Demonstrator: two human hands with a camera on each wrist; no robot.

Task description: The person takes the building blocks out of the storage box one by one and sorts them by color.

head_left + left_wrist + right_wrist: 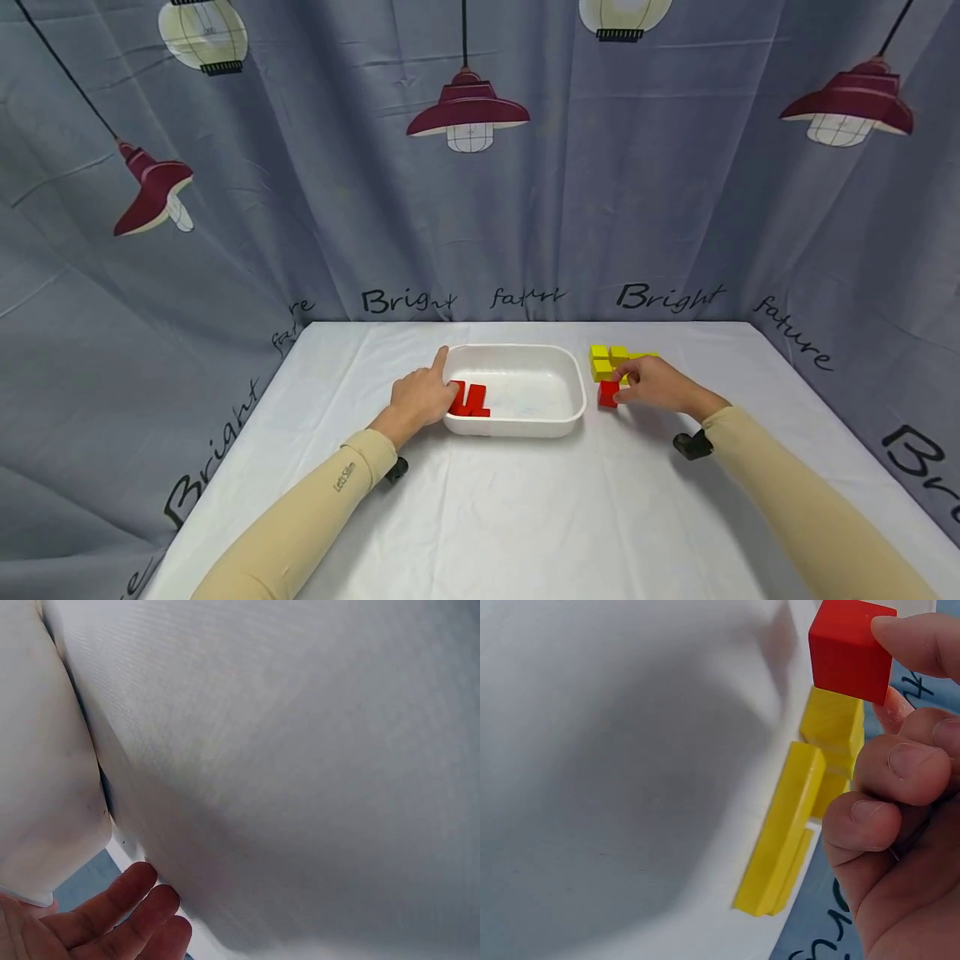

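Observation:
A white tray (525,427) sits mid-table with red blocks (470,401) lying in its left end. My left hand (424,395) rests against the tray's left rim, index finger stretched along it; in the left wrist view its fingers (127,915) lie relaxed beside the tray wall (41,787) and hold nothing. To the right of the tray, my right hand (628,387) pinches a red cube (607,394) just above or on the cloth. The right wrist view shows thumb and fingertip gripping that red cube (850,649). Yellow blocks (606,362) lie just behind it.
A white cloth (525,517) covers the table, with a grey lamp-print curtain (480,208) close around the back and sides. In the right wrist view the yellow blocks (781,829) lie near the cloth's edge.

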